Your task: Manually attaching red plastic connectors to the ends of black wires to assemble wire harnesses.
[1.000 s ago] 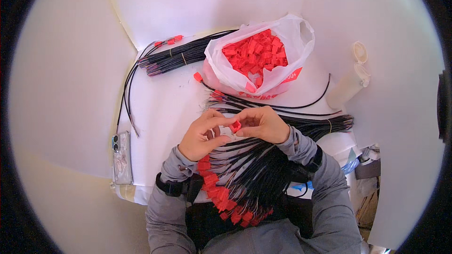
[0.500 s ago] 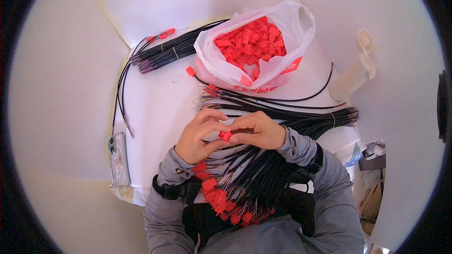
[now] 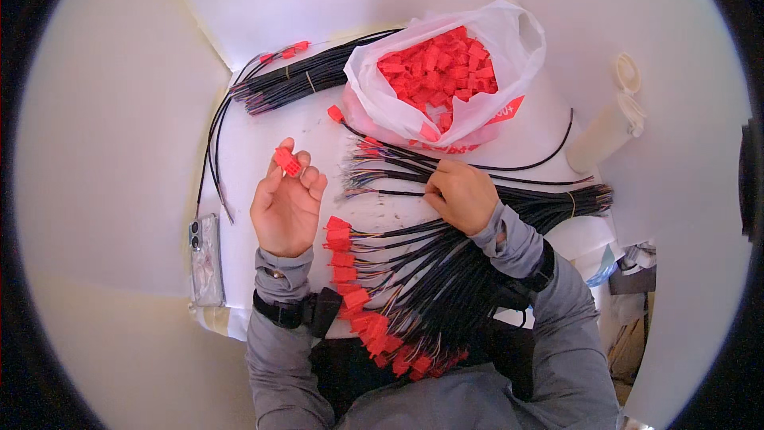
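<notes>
Palm up, my left hand (image 3: 288,215) pinches a red plastic connector housing (image 3: 287,162) between thumb and fingers, its row of holes showing. My right hand (image 3: 461,197) is closed over the end of a black sleeved cable (image 3: 402,193) in the loose bundle, its fingertips partly hidden. Bare coloured wire ends (image 3: 356,167) fan out to the left of that hand. Below both hands, many black cables (image 3: 446,295) spread toward my lap, their thin wires running into red connector housings (image 3: 344,274) lined up along the left side.
A white plastic bag (image 3: 519,48) full of red housings stands at the back. Left of it lies a banded black cable bundle (image 3: 294,87). A cream bottle (image 3: 598,139) with its lid flipped up is at the right. A phone (image 3: 207,261) lies at the left edge.
My hands, close together around a red connector housing before, are now apart. The left has moved left with a housing, while the right has gone right and onto a cable in the bundle.
</notes>
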Available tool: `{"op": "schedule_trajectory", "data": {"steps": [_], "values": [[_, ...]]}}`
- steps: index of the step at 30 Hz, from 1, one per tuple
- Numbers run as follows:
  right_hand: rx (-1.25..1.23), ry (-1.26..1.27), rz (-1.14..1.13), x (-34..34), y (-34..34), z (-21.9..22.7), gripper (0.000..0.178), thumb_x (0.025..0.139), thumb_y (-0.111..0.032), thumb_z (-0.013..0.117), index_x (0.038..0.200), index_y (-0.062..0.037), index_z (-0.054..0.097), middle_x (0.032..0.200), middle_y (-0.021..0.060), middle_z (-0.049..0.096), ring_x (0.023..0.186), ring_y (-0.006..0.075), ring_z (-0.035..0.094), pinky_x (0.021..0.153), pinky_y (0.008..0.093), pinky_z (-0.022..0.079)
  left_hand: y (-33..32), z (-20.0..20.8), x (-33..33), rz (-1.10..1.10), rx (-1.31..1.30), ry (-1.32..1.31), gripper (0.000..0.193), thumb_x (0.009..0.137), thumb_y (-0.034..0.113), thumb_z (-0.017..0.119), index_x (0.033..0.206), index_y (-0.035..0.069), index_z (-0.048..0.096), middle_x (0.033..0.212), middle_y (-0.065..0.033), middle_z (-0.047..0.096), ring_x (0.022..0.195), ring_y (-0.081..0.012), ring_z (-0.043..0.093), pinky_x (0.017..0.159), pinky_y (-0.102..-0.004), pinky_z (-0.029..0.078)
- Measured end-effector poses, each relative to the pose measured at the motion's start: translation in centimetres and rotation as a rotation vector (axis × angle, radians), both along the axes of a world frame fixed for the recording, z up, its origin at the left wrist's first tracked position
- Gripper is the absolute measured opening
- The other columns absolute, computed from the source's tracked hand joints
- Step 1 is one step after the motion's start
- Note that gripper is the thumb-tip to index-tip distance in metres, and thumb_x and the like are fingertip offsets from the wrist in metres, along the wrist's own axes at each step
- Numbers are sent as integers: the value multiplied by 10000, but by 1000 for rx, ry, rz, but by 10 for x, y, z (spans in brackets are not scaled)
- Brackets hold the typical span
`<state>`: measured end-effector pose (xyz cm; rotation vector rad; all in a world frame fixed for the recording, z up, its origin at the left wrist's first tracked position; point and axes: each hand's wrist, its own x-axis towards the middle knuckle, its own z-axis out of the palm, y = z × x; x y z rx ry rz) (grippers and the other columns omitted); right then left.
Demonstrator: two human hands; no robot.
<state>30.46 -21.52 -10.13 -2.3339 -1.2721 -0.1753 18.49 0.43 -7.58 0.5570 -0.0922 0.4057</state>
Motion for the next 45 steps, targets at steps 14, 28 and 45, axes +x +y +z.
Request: {"op": "schedule_trajectory", "data": {"steps": [14, 28, 45], "values": [[500, 435, 18, -6, -2, 11, 81, 749, -87, 592, 785, -18, 569, 696, 87, 524, 595, 193, 512, 548, 293, 411, -22, 8, -9, -452, 873, 438, 173, 841, 140, 520, 818, -24, 570, 719, -61, 530, 451, -62, 401, 381, -184, 294], [567, 417, 296, -10, -2, 17, 124, 662, -35, 661, 719, -20, 553, 681, 60, 484, 594, 145, 481, 538, 253, 393, -37, 2, -8, 72, 827, 395, 127, 809, 63, 568, 890, -34, 583, 583, 5, 495, 407, -40, 374, 380, -182, 282], [689, 1209, 290, -39, 17, 7, 86, 799, -84, 606, 837, -19, 564, 734, -15, 533, 631, 34, 494, 557, 183, 413, -41, 2, -11, -32, 927, 469, 83, 792, 22, 576, 855, -19, 611, 723, -2, 539, 521, -25, 435, 444, -180, 326]]}}
